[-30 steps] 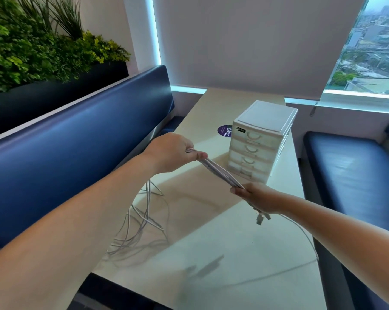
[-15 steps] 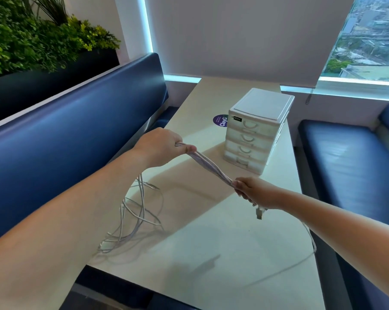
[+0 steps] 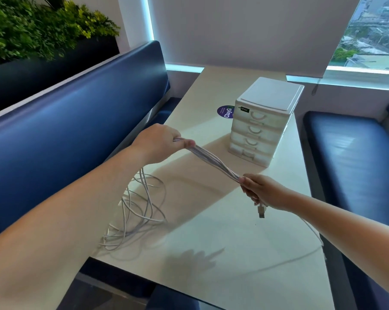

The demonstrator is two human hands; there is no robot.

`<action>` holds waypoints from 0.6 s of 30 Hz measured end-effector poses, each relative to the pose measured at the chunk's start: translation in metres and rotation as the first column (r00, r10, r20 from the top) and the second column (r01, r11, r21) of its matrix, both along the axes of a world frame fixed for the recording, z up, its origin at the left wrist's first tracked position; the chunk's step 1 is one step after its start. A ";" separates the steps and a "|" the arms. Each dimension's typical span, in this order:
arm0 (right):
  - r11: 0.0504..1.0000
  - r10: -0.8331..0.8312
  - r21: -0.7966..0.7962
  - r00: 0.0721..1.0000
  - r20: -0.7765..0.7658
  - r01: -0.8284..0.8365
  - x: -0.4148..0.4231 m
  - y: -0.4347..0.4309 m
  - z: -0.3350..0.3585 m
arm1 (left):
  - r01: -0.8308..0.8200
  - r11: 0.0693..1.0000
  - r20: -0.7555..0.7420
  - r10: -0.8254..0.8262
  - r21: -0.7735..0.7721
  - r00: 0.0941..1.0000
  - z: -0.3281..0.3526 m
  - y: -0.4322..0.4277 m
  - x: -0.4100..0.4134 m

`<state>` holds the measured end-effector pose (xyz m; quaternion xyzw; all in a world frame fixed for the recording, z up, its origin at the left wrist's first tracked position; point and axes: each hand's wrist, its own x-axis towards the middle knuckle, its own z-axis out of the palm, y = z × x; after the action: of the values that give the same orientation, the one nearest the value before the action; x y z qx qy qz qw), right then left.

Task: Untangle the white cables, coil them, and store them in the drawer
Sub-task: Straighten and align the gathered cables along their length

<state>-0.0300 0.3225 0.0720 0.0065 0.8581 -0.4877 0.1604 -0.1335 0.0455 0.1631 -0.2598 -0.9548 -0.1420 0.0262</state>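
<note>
A bundle of white cables (image 3: 213, 159) is stretched taut above the table between my two hands. My left hand (image 3: 157, 142) grips its upper end; my right hand (image 3: 259, 192) grips its lower end. A USB plug (image 3: 261, 211) dangles below my right hand, and one strand trails off past the table's right edge. Loose white cable loops (image 3: 140, 211) hang from my left hand and pile on the table's left side. A small white drawer unit (image 3: 265, 121) stands further back with all drawers closed.
The cream table (image 3: 222, 265) is flanked by a blue bench (image 3: 66, 121) on the left and a blue seat (image 3: 350, 157) on the right. A round purple sticker (image 3: 225, 112) lies beside the drawer unit. A planter with green plants (image 3: 32, 34) sits behind the bench.
Both hands hold the same stretched bundle throughout. My view has tilted slightly, and my right hand has drawn a little lower and toward me along the cables.
</note>
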 end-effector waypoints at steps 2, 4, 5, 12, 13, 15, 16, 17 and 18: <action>0.998 0.022 0.062 0.999 -0.041 -0.020 0.005 -0.001 0.000 | -0.010 1.000 0.016 0.010 -0.003 1.000 -0.001 -0.005 -0.003; 0.983 0.041 0.184 0.995 -0.088 -0.024 0.005 0.000 -0.001 | 0.002 1.000 0.028 -0.002 -0.016 1.000 -0.002 -0.005 -0.003; 0.964 0.058 0.263 0.992 -0.113 -0.026 0.005 0.000 0.000 | 0.011 1.000 0.030 -0.011 -0.025 0.999 -0.003 -0.003 -0.003; 0.840 0.214 0.537 0.955 -0.203 -0.074 0.001 0.004 -0.004 | 0.000 0.999 0.056 0.003 -0.049 0.998 -0.012 -0.003 -0.009; 0.802 0.257 0.589 0.948 -0.186 -0.101 0.001 0.005 -0.005 | 0.004 0.999 0.057 -0.001 -0.051 0.998 -0.012 -0.004 -0.011; 0.758 0.292 0.641 0.941 -0.173 -0.118 0.002 0.007 -0.009 | 0.014 0.998 0.062 -0.010 -0.056 0.998 -0.014 -0.004 -0.013; 0.763 0.289 0.637 0.939 -0.185 -0.109 0.002 0.008 -0.010 | 0.017 0.998 0.066 -0.013 -0.055 0.998 -0.016 -0.003 -0.014; 0.773 0.280 0.627 0.939 -0.200 -0.097 0.002 0.009 -0.011 | 0.018 0.998 0.072 -0.014 -0.055 0.997 -0.017 -0.003 -0.014; 0.776 0.279 0.624 0.937 -0.211 -0.090 0.002 0.009 -0.012 | 0.018 0.998 0.078 -0.014 -0.054 0.997 -0.018 -0.002 -0.015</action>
<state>-0.0281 0.3320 0.0602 -0.0998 0.9788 -0.1649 0.0689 -0.1480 0.0433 0.1450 -0.2625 -0.9565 -0.1258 -0.0193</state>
